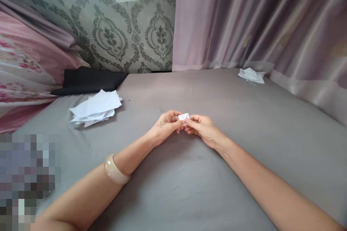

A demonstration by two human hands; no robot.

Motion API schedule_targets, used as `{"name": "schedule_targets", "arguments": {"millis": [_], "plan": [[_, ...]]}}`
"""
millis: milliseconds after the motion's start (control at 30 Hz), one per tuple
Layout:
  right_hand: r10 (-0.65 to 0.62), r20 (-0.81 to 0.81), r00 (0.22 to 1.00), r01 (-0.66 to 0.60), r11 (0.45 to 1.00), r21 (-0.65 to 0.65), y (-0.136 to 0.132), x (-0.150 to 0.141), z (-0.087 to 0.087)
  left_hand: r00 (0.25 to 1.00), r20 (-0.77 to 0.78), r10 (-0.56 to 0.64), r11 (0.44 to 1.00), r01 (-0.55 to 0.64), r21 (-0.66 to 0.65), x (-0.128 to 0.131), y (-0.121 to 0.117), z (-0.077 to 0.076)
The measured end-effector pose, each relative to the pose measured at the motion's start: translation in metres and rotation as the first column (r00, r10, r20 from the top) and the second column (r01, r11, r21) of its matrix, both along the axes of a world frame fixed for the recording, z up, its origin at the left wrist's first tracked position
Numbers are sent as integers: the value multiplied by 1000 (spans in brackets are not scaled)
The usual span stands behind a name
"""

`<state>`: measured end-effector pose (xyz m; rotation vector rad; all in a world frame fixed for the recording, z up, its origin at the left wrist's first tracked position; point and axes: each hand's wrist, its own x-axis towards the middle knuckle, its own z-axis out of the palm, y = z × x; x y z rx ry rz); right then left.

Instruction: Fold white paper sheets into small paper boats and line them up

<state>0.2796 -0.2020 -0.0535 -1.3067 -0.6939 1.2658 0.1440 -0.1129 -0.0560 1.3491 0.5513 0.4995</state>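
Observation:
A small piece of folded white paper (184, 116) is pinched between my two hands, above the middle of the grey sheet (173, 173). My left hand (168, 124) closes on its left side, thumb in front and fingers curled behind. From the right, my right hand (204, 128) grips the same paper, its thumb pressed on the lower right part. Fold lines run across the paper's face. Some fingertips are hidden behind the paper and the thumbs. A pale bangle (115, 170) circles my left forearm.
A stack of white paper sheets (96, 106) lies to the left, before a folded black cloth (92, 80). A smaller heap of white paper (251, 75) sits at the far right, near the curtain (230, 21). A patterned wall (108, 32) stands behind.

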Motion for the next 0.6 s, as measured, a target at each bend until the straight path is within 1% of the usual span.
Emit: {"name": "schedule_targets", "arguments": {"millis": [67, 133, 200, 267, 300, 333, 367, 400, 433, 467, 533, 567, 600], "plan": [[16, -46, 999, -15, 1000, 13, 0, 0, -1, 1000, 10, 22, 1000, -22, -7, 0, 0, -2], [16, -55, 998, -14, 1000, 27, 1, 0, -1, 999, 33, 23, 1000, -23, -4, 0, 0, -2], [3, -41, 999, -2, 1000, 27, 2, 3, -1, 999, 54, -9, 999, 6, 44, -2, 0, -1], [-2, -35, 999, 2, 1000, 1, 3, 6, -1, 997, 43, -67, 985, 59, 160, -4, 0, 1], [-4, -38, 999, 3, 1000, -22, 3, 8, 0, 996, 25, -90, 966, 81, 247, -6, 1, 1], [-7, -46, 999, 5, 999, -47, 2, 10, 0, 995, 0, -97, 933, 91, 348, -7, 2, 1], [-10, -59, 998, 5, 997, -72, 2, 11, 0, 996, -28, -85, 884, 88, 459, -8, 3, 1], [-7, -74, 997, 0, 995, -97, 2, 12, 1, 997, -52, -55, 818, 75, 571, -9, 4, 1], [-1, -91, 996, -10, 993, -119, 1, 13, 2, 998, -65, -13, 733, 54, 678, -10, 5, 1], [9, -107, 994, -24, 990, -137, 1, 13, 3, 997, -65, 29, 637, 32, 770, -11, 5, 0], [33, -136, 990, -55, 985, -165, 0, 11, 6, 997, -32, 72, 449, -4, 894, -12, 6, 0], [42, -148, 988, -68, 982, -177, 0, 10, 8, 998, -10, 62, 375, -14, 927, -12, 6, 0], [52, -154, 987, -80, 979, -187, 0, 9, 9, 999, 6, 36, 326, -18, 945, -12, 5, 0]]}}
